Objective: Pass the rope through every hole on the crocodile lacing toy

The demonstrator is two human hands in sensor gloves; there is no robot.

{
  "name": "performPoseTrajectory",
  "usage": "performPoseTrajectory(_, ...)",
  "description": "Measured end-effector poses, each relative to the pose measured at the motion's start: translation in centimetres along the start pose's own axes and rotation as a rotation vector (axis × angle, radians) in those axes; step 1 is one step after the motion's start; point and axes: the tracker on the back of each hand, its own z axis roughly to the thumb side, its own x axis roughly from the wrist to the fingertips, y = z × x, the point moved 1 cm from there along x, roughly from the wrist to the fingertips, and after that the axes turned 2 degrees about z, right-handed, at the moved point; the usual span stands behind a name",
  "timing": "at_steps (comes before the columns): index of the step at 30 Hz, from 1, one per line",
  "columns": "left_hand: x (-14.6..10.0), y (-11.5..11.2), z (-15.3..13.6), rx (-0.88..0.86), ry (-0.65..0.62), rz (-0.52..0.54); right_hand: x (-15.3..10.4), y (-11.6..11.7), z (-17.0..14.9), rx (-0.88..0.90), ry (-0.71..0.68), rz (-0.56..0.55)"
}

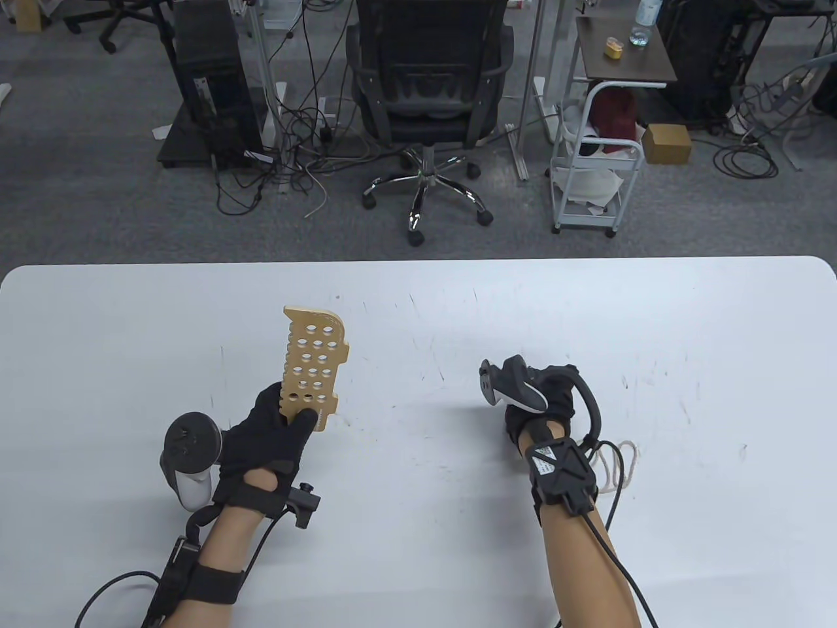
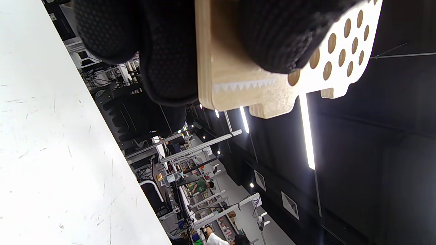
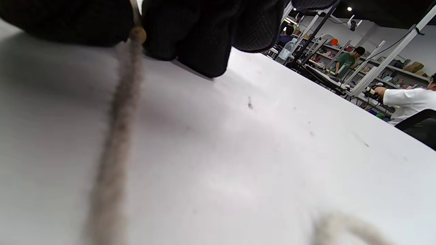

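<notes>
Left hand grips crocodile board raised off desk; right hand down on desk, pinching rope

lab-office: swivel chair, floor cables, shelving

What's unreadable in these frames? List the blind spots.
- Right hand fingers: table view, hidden under the tracker, so the grip is only visible from the wrist.
- Beige rope: right wrist view, blurred; the far end is cut off by the bottom edge.
- Wooden crocodile lacing board: lower end covered by the left hand in both views.
</notes>
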Motion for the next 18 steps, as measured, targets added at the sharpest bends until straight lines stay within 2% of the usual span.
performPoseTrajectory(3, 0.0, 0.1, 0.0, 0.002, -0.002, 0.002, 0.0, 0.5, -0.5, 0.009, 0.002, -0.002)
performPoseTrajectory(5, 0.0, 0.1, 0.0, -0.001, -0.001, 0.003, -0.3, 0.3, -0.9, 0.068, -0.008, -0.063)
performPoseTrajectory(7, 0.0, 0.1, 0.0, -0.003, 0.001, 0.005, -1.0, -0.2, -1.3, 0.148, -0.016, -0.165)
performPoseTrajectory(18, -0.1, 0.0, 0.0, -0.002, 0.001, 0.007, -6.0, -3.0, -4.3, 0.389, -0.040, -0.337)
